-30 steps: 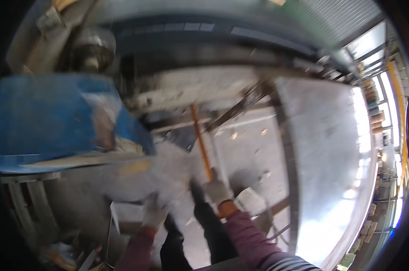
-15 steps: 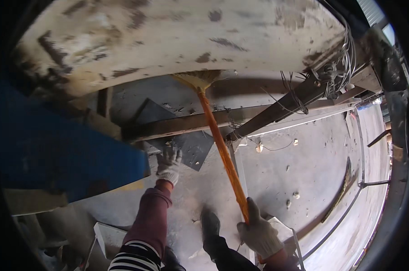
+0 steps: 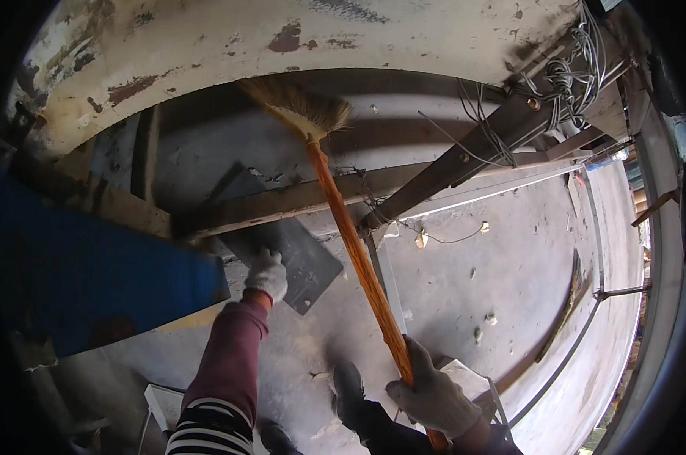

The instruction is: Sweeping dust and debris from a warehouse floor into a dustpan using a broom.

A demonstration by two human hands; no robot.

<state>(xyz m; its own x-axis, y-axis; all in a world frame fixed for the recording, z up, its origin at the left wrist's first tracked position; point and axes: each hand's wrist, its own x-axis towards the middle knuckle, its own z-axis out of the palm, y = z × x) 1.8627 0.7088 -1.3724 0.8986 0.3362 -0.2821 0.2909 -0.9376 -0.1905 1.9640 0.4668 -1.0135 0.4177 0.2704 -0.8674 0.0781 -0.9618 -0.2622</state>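
Note:
My right hand (image 3: 436,400), in a pale knit glove, is wrapped around the orange-brown wooden handle of a broom (image 3: 358,254). The straw head of that broom reaches past a metal bar, with part of its bristles hidden under a large, cream, paint-worn curved body. My left hand (image 3: 267,274), also gloved, is closed at the near edge of a thin dark grey flat sheet (image 3: 309,265). This sheet lies on the floor and runs back under the bar; the glove hides the fingertips' exact hold.
The cream curved body (image 3: 229,45) spans the top. A metal crossbar (image 3: 244,216) and slanted beam (image 3: 453,178) with tangled wire (image 3: 570,83) stand ahead. A blue panel (image 3: 115,265) juts in at left. Small debris (image 3: 491,319) and a long strip (image 3: 561,318) lie on the floor at right.
My left hand has gone from spread fingers to a closed grip, and the dark sheet has slid toward me. More of the broom's bristles now show. The view has shifted slightly.

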